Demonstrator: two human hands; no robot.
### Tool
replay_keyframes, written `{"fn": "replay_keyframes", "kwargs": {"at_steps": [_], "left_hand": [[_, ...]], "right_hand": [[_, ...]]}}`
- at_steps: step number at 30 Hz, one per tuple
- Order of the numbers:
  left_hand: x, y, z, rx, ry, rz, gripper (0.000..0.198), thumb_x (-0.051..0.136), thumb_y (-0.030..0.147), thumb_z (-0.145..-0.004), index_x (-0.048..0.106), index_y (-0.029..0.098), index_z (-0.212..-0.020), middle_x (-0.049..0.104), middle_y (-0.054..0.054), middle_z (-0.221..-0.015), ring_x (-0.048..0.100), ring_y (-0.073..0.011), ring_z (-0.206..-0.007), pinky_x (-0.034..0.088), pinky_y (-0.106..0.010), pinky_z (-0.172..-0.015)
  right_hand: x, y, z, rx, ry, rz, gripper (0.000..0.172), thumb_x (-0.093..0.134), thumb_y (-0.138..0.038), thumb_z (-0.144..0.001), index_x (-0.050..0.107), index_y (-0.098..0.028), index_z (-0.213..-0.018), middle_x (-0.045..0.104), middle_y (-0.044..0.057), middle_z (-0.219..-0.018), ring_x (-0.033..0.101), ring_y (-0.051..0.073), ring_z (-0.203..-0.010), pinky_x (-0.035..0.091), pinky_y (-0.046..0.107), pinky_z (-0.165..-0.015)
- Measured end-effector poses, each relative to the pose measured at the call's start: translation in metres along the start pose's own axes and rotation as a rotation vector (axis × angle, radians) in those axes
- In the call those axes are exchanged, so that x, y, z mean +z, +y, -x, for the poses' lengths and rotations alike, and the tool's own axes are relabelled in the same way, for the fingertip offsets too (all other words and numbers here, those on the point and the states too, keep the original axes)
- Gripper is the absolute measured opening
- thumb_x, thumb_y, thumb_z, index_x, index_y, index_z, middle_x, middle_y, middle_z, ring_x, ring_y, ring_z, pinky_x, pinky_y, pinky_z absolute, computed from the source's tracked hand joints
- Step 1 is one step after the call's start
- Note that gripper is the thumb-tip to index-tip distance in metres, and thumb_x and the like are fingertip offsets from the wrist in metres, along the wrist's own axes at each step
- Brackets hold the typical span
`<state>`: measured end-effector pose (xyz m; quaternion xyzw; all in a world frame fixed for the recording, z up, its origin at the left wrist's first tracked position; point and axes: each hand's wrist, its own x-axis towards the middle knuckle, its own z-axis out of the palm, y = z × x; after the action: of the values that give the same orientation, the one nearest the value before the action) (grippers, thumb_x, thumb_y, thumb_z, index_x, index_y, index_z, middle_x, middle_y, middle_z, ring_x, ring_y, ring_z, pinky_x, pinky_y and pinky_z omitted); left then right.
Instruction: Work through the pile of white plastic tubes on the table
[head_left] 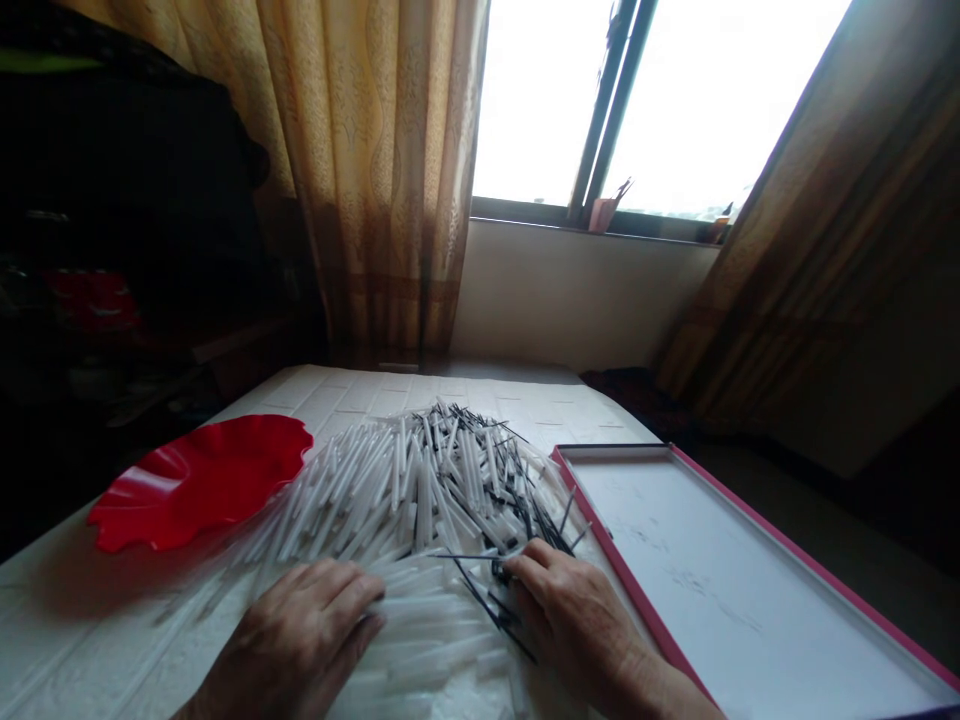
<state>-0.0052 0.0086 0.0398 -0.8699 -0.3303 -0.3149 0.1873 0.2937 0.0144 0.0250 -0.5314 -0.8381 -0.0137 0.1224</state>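
Observation:
A large heap of white plastic pen tubes (pixel 405 490) mixed with thin black refills (pixel 517 490) covers the middle of the white table (pixel 90 630). My left hand (pixel 300 640) lies palm down on the near side of the heap, its fingers curled over some white tubes. My right hand (pixel 577 620) rests at the heap's near right corner. Its thumb and fingertips are pinched together on thin black refills (pixel 487 590).
A red wavy-edged bowl (pixel 195 480) sits at the left of the heap. A shallow white tray with a pink rim (pixel 720 580) lies at the right. Curtains, a window and dark furniture stand behind the table.

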Motion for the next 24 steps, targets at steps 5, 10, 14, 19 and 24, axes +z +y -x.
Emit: {"fn": "replay_keyframes", "kwargs": {"at_steps": [5, 10, 14, 19, 24], "left_hand": [[-0.01, 0.002, -0.008, -0.015, 0.023, 0.175, 0.025, 0.04, 0.026, -0.11, 0.062, 0.023, -0.101, 0.072, 0.001, -0.082, 0.071, -0.0143, -0.071, 0.052, -0.025, -0.07], [-0.013, 0.002, -0.004, -0.037, 0.031, 0.337, 0.013, 0.051, 0.014, -0.104, 0.062, 0.022, -0.106, 0.07, 0.0, -0.085, 0.069, -0.0123, -0.073, 0.054, -0.02, -0.069], [-0.013, 0.002, -0.001, -0.048, 0.032, 0.439, 0.014, 0.053, 0.012, -0.102, 0.061, 0.021, -0.111, 0.068, 0.0, -0.087, 0.068, -0.0107, -0.074, 0.055, -0.017, -0.07], [-0.016, 0.005, -0.003, -0.075, 0.079, 0.45, 0.01, 0.051, 0.024, -0.107, 0.061, 0.024, -0.109, 0.067, 0.001, -0.088, 0.07, -0.0087, -0.075, 0.057, -0.013, -0.07], [-0.019, 0.012, -0.002, -0.035, 0.113, 0.396, 0.016, 0.043, 0.027, -0.11, 0.059, 0.026, -0.105, 0.077, -0.002, -0.097, 0.075, -0.0111, -0.092, 0.059, -0.016, -0.081]], "right_hand": [[-0.003, 0.001, 0.0, 0.003, -0.019, 0.013, 0.025, 0.053, -0.002, -0.084, 0.069, -0.02, -0.087, 0.071, 0.004, -0.087, 0.07, 0.019, -0.073, 0.041, 0.027, -0.061], [-0.004, 0.003, 0.002, -0.014, 0.012, 0.017, 0.024, 0.05, -0.007, -0.09, 0.07, -0.021, -0.089, 0.071, 0.003, -0.086, 0.07, 0.018, -0.067, 0.038, 0.027, -0.056], [-0.008, 0.013, 0.003, 0.022, 0.131, 0.019, 0.028, 0.043, -0.018, -0.101, 0.07, -0.022, -0.096, 0.071, 0.003, -0.087, 0.071, 0.018, -0.068, 0.042, 0.027, -0.059], [-0.009, 0.028, -0.001, 0.141, 0.172, 0.12, 0.022, 0.049, -0.025, -0.1, 0.07, -0.022, -0.095, 0.072, 0.005, -0.092, 0.073, 0.023, -0.078, 0.049, 0.029, -0.065], [-0.007, 0.021, -0.003, 0.21, 0.071, 0.163, 0.015, 0.062, -0.032, -0.095, 0.071, -0.021, -0.09, 0.071, 0.009, -0.095, 0.073, 0.026, -0.084, 0.053, 0.033, -0.07]]}}
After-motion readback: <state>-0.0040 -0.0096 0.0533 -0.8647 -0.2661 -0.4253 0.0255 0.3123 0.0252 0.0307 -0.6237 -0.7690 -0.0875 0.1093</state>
